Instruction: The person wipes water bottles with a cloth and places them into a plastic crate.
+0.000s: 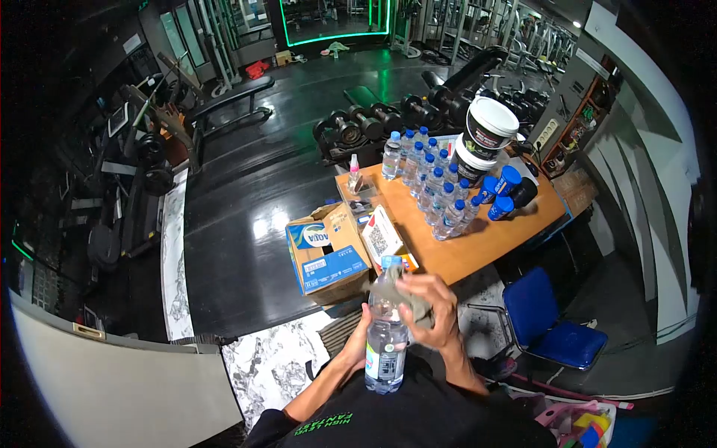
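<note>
A large clear water bottle [385,351] with a light blue cap stands upright close to my chest. My left hand [360,340] is wrapped round its left side. My right hand [433,302] holds a grey-green cloth [409,293] against the bottle's upper right side, just below the cap. Beyond the bottle, an open cardboard box [328,261] with blue print is beside a wooden table [478,257]. Several capped water bottles [441,187] are grouped on that table.
Two stacked white-lidded buckets [489,123], blue canisters [506,183] and a spray bottle [354,175] are on the table. A blue chair [534,302] is at the right. Dumbbells [366,123] line a rack behind the table.
</note>
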Demonstrator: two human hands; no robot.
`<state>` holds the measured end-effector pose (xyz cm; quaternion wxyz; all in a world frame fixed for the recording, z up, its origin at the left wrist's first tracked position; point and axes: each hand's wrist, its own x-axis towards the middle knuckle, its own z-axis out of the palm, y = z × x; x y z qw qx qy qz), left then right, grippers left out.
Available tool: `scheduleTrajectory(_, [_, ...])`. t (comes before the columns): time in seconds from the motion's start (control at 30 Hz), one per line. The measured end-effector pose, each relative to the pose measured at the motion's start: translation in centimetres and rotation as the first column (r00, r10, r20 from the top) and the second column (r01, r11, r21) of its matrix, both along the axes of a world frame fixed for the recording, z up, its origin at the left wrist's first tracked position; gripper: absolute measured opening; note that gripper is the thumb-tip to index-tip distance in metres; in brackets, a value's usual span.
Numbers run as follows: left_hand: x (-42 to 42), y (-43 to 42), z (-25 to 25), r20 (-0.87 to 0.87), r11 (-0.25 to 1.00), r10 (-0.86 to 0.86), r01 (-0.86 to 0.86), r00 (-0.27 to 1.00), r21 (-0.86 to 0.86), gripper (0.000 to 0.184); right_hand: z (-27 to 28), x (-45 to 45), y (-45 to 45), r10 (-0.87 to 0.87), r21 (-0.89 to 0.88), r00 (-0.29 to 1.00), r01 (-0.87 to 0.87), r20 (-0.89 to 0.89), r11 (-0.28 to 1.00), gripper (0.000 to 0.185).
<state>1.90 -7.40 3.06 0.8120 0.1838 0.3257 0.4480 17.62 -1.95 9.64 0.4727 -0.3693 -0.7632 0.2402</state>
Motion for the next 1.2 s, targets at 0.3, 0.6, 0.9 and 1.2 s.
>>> scheduleTrajectory(0.3, [-3.6,1.4,-2.7,0.008,0.997,-0.057,0.058,0.998,-0.055,0.077,-2.2,0.9,0.6,0.204,-0.043,0.968,-0.212,-0.147,0.976,0.036])
scheduleTrajectory(0.6, [-3.7,2.4,-3.6,0.148,0.977,-0.212,0.207,0.966,0.045,0.089,0.2,-3.8,3.1,-0.107,-0.051,0.967,0.122,0.231,0.991,0.048])
scheduleTrajectory(0.9, [-3.2,6.1,-2.4,-0.069,0.99,0.02,-0.01,0.997,0.138,0.091,-1.2,0.5,5.0,0.067,-0.217,0.987,-0.098,-0.148,0.971,0.042])
scheduleTrajectory(1.2, [-0.3,9.9,-4.5,-0.249,0.922,0.358,-0.299,0.9,0.247,0.071,-2.0,-4.0,6.6,-0.091,-0.053,0.992,0.096,0.088,0.994,0.047])
